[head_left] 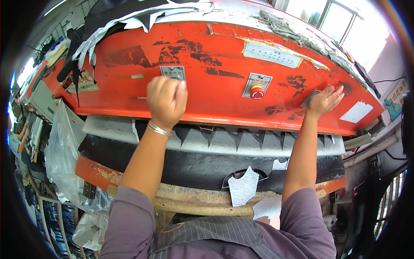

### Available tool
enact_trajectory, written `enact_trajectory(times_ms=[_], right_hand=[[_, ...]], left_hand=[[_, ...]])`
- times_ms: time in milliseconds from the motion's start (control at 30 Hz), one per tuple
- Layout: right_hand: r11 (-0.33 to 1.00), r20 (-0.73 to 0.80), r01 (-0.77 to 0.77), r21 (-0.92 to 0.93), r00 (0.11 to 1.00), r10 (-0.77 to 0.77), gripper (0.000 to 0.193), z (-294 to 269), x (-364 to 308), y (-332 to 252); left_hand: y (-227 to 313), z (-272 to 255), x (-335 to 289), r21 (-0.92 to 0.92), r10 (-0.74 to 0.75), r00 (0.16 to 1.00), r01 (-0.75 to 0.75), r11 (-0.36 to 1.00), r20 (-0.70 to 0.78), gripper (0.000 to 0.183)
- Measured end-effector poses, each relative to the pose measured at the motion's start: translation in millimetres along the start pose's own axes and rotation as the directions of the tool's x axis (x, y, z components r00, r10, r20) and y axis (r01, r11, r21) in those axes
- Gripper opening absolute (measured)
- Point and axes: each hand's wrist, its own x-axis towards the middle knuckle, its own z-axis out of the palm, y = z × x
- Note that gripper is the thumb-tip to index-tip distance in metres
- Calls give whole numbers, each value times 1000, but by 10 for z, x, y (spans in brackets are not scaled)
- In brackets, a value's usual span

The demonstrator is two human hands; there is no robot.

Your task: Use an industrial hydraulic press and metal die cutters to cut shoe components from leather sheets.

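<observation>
Pressing my clenched left hand against the grey button plate on the red press head, I held nothing in it. The red emergency stop button sat between my hands. My right hand lay flat, fingers spread, on the other grey button plate. Below, a white cut piece rested on the black cutting bed.

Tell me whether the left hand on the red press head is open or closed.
Closed. The left hand is curled into a fist against the red press head, covering a grey switch plate; no fingers are spread.
</observation>
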Motion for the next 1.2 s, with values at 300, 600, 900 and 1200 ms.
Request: enact_trajectory(times_ms=[300,600,900,1200], right_hand=[[899,711,139,416,567,-416,80,-581,-733,337],[934,933,14,357,-57,-356,39,-1839,-1713,702],[933,964,274,234,59,-259,75,-1076,-1421,-155],[943,966,206,260,-52,-255,85,-622,-1810,-1499]], left_hand=[[-214,-41,-561,-137,-301,778,441,887,552,14],[64,-250,-1999,30,-316,530,479,877,787,13],[168,-330,-2124,59,-347,596,447,892,725,17],[445,-1392,-1672,40,-149,126,619,784,981,20]])
